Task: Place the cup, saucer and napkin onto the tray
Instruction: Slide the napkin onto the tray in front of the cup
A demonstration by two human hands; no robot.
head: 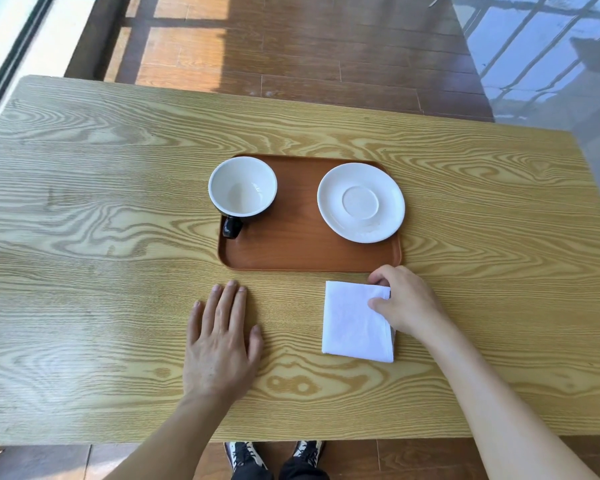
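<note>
A brown tray (298,247) lies in the middle of the wooden table. On its left part stands a cup (242,186), white inside and black outside, with its handle toward me. A white saucer (361,202) rests on the tray's right part, slightly over the right rim. A folded white napkin (355,323) lies on the table just in front of the tray's right corner. My right hand (404,299) pinches the napkin's far right corner between thumb and fingers. My left hand (220,337) lies flat on the table, palm down, in front of the tray, holding nothing.
The light wooden table (101,202) stretches wide on both sides of the tray. Its near edge runs just above my shoes (274,453). Beyond the far edge is a brown plank floor (309,46), with a window frame at the left.
</note>
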